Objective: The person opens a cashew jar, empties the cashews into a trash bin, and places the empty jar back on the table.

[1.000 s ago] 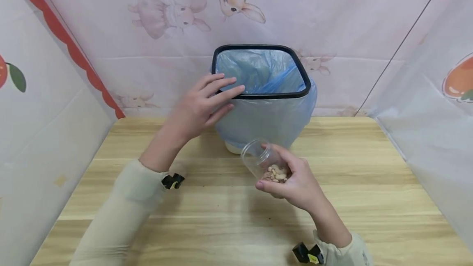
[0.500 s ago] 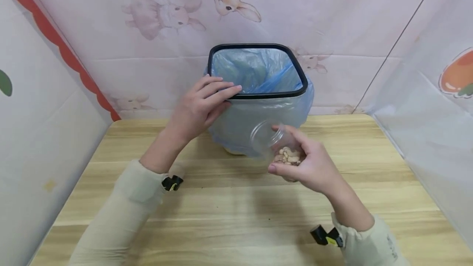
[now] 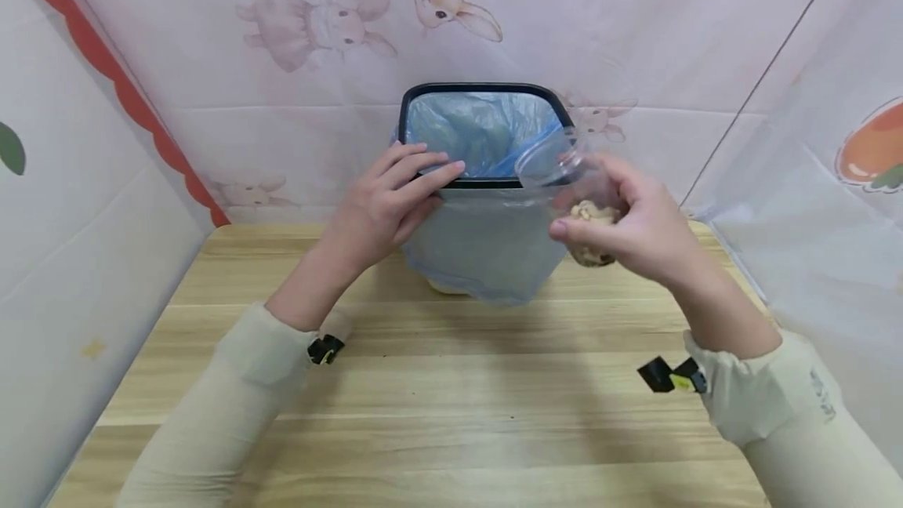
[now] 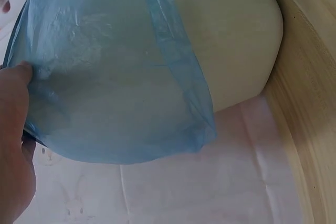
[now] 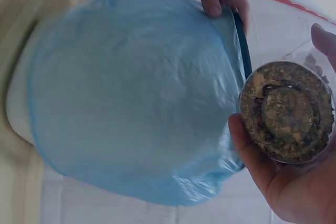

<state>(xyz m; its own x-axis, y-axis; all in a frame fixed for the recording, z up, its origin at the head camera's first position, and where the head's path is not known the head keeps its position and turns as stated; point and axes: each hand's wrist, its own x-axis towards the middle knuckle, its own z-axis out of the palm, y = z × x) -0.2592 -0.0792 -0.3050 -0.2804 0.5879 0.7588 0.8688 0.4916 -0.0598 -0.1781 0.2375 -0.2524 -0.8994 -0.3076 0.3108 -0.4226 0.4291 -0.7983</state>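
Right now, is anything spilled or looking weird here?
A few tiny dark specks dot the wooden table, standing out against the pale wood: maybe crumbs, too small to tell. The jar in the right hand tilts toward the bin, but its pale, nut-like bits sit inside.

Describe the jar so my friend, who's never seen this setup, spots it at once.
On the wooden table stands a bin draped with a blue bag. By the bin's right side, the right hand holds the jar tilted, its mouth toward the bin. Unlike the bin, it is clear, so pale nut-like pieces and dark crumbs show through it.
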